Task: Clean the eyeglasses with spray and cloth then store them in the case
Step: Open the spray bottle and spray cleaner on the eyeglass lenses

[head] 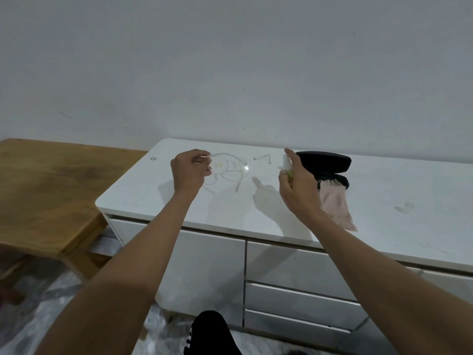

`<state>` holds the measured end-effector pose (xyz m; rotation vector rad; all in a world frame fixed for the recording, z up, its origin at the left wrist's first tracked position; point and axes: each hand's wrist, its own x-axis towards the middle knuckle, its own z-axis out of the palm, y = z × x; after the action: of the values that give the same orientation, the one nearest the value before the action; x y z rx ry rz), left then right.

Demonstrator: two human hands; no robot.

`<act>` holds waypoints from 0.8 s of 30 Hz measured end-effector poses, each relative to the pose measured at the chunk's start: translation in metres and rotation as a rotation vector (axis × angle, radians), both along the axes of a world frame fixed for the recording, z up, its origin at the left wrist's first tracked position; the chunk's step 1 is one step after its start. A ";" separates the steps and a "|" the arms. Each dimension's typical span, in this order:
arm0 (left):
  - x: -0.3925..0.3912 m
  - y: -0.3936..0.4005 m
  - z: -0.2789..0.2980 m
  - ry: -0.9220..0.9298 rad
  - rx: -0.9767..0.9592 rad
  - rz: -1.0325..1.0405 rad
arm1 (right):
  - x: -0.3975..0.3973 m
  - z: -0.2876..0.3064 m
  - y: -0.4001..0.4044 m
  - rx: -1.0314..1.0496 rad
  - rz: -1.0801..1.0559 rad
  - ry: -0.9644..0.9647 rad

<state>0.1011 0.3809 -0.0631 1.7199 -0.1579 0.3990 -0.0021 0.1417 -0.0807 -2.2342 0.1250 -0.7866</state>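
Note:
My left hand (188,170) pinches one temple of the clear-framed eyeglasses (230,166) and holds them just above the white cabinet top (256,208). My right hand (297,185) grips a small white spray bottle (286,162) with a yellow-green label, index finger raised over its top, nozzle facing the lenses. Behind that hand, the black glasses case (325,162) lies open. A pink cleaning cloth (335,201) spills out of the case onto the cabinet top.
The white cabinet has drawers (294,295) along its front. A wooden table (46,190) stands lower at the left. A grey wall rises right behind the cabinet. Crumpled plastic sheeting (38,311) covers the floor. My knee in dark cloth (210,334) shows at the bottom.

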 end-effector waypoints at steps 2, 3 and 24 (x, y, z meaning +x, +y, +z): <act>0.002 -0.003 0.006 -0.005 -0.043 0.010 | -0.002 -0.003 -0.001 -0.014 0.016 0.006; 0.003 -0.005 0.010 -0.002 -0.069 0.014 | -0.002 -0.003 -0.001 -0.030 0.024 0.004; 0.006 -0.037 0.055 -0.027 -0.216 -0.073 | 0.034 0.050 0.018 -0.254 0.023 -0.169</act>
<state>0.1071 0.3435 -0.0085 1.4927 -0.1895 0.3716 0.0320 0.1594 -0.0309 -2.3875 -0.0872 -1.0230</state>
